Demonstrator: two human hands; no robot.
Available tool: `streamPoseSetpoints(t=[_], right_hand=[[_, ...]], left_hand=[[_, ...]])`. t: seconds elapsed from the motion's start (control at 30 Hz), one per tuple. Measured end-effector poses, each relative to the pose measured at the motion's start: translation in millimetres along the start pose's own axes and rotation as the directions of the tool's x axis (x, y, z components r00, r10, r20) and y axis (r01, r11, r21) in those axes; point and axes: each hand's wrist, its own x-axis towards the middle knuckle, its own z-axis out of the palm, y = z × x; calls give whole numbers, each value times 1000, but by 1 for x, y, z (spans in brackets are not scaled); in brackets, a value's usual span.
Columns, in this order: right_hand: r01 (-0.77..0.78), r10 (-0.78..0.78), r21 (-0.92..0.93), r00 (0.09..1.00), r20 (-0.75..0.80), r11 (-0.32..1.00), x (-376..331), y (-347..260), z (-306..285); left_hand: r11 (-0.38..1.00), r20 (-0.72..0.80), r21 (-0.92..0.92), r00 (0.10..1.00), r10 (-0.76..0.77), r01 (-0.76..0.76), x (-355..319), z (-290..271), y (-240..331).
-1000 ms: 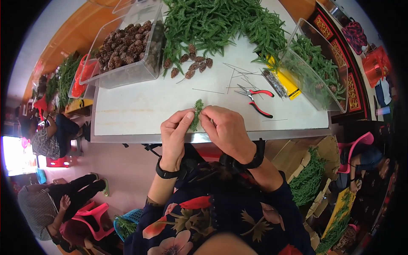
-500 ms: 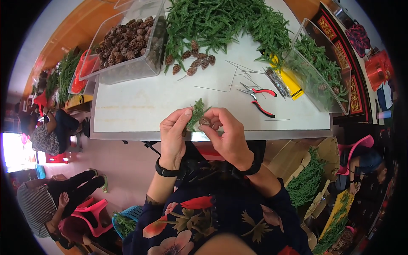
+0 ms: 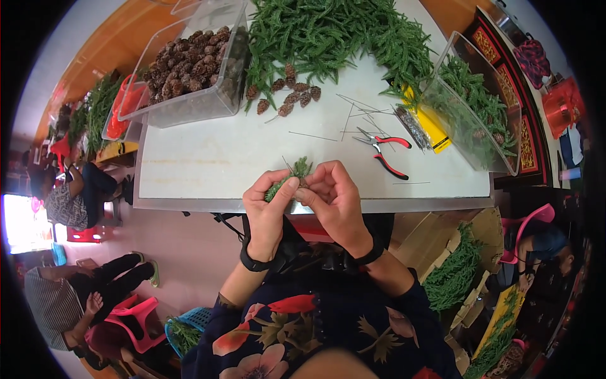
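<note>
White bench [image 3: 189, 170], two hands close together at its front edge

Above that near edge, the left hand [image 3: 268, 205] pinches a small green sprig [image 3: 302, 167] between thumb and fingers; a thin, wire-like end [image 3: 286, 163] pokes out past the needles. The right hand [image 3: 339, 202] brings thumb and fingertips to the sprig's other side, though whether that grip is clamped or merely steadying, I cannot tell. Holding it this near the body probably gives both hands fine control. Pliers [image 3: 379, 151] lie spread on the right, perhaps for easy reach, near loose wires [image 3: 312, 136] and a yellow packet [image 3: 433, 131]. Several pine cones [image 3: 292, 98] sit just in front of the heaped greenery [image 3: 315, 38].

A transparent tub [image 3: 161, 118] of cones bounds the far left; another tub [image 3: 442, 104], holding more foliage, bounds the right. White surface runs leftward from the hands, leaving elbow room; rightward, the pliers narrow it.
</note>
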Motion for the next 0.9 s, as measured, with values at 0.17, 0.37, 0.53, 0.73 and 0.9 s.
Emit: streamPoseSetpoints(t=[0.17, 0.37, 0.53, 0.73, 0.9], right_hand=[[55, -56, -51, 998, -16, 997, -4, 11, 6], [146, -145, -160, 989, 18, 976, -5, 9, 2], [201, -213, -501, 976, 35, 841, 9, -27, -10], [108, -102, -221, 994, 38, 969, 13, -20, -16], [3, -3, -27, 1000, -16, 1000, 10, -22, -13]], left_hand=[[985, -23, 168, 999, 46, -42, 3, -3, -1], [894, -18, 405, 976, 218, -192, -1, 1, 8], [914, 51, 362, 983, 177, -184, -1, -1, 5], [944, 105, 282, 984, 147, -172, -3, 4, 6], [999, 92, 46, 996, -17, 12, -4, 2, 2]])
